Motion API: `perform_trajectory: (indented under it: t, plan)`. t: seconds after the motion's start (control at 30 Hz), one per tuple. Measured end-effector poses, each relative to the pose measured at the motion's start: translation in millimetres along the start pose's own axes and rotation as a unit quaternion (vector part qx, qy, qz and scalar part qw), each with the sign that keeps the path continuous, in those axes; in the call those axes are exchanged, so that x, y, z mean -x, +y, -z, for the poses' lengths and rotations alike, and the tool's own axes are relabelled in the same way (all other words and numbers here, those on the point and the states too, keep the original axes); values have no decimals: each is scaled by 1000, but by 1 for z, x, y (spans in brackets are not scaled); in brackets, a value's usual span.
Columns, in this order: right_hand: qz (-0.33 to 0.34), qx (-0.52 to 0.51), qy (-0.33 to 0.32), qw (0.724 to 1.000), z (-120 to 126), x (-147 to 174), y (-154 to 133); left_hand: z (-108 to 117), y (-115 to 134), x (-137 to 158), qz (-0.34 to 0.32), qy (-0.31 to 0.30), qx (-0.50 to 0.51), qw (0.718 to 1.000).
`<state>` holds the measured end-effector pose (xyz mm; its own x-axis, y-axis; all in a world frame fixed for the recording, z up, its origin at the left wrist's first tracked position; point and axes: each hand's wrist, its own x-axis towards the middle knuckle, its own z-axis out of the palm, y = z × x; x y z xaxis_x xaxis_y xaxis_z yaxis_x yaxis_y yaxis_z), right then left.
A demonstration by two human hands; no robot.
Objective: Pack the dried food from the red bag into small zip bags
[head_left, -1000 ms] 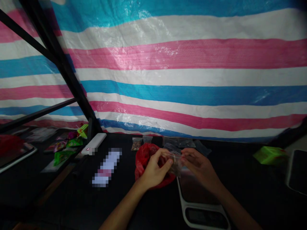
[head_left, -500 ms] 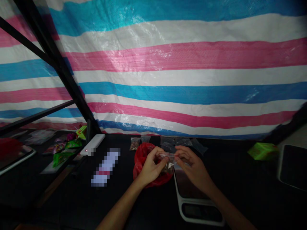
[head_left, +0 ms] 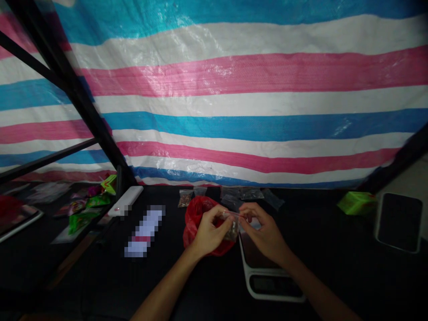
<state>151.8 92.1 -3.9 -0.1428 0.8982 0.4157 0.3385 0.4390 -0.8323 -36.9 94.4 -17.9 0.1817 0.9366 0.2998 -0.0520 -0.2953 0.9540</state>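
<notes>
A small clear zip bag [head_left: 233, 230] with brownish contents hangs between my hands, over the edge of an open red plastic bag [head_left: 193, 223]. My left hand [head_left: 211, 232] pinches its top edge between thumb and fingers. On the other end of that edge, the thumb and fingertips of my right hand [head_left: 264, 234] are closed. Below my right hand lies a white-rimmed scale [head_left: 248, 280] with a dark platform, partly covered by the hand and forearm. Behind the red bag is another filled small bag [head_left: 185, 199]. Several flat clear bags [head_left: 252, 194] lie to its right.
A striped tarp [head_left: 234, 104] rises behind the black table. On the right are a yellow-green box [head_left: 357, 203] and a dark, pale-edged panel [head_left: 399, 223]. To the left are a long white object [head_left: 129, 199], colourful packets [head_left: 82, 219] and a black frame bar [head_left: 83, 111].
My hands have come closer together along the bag's top, and its filled lower part shows more plainly. The whole view has shifted slightly.
</notes>
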Motion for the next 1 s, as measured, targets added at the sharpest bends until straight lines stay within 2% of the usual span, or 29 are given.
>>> perform_trajectory:
  t: [0.13,0.37,0.6,0.8,1.0]
  plan:
    - [2,-19,-1,1000,-3,-1,-2,1,0,-1,8,-2,13,1000]
    - [-37,-58,-12,998,-2,-3,8,1,-6,-3,32,-7,22,999]
    - [2,-27,14,1000,3,-2,3,-4,-8,0,22,-4,39,999]
    - [33,-1,-9,999,2,-1,5,-6,-10,2,8,-17,23,1000]
    - [55,26,20,998,0,0,-5,-6,-8,2,-3,-6,5,1000]
